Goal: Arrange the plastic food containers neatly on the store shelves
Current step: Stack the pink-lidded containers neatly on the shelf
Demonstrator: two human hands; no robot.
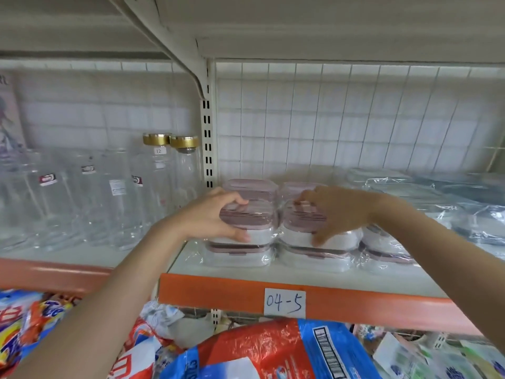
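Several clear plastic food containers with pink lids, wrapped in film, stand stacked on the white shelf (246, 272). My left hand (211, 214) grips the upper container of the left stack (254, 218), thumb on its lid and fingers under its left side. My right hand (336, 212) grips the upper container of the right stack (300, 217), fingers curled over the lid and down its front. More pink-lidded containers (251, 187) stand behind, and another stack (382, 247) sits to the right, partly hidden by my right forearm.
Clear glass bottles (120, 195), two with gold caps (169, 139), fill the shelf bay to the left. Film-wrapped packs (451, 203) lie at the right. The orange shelf edge carries a label "04-5" (284, 302). Colourful bags (273, 351) lie below.
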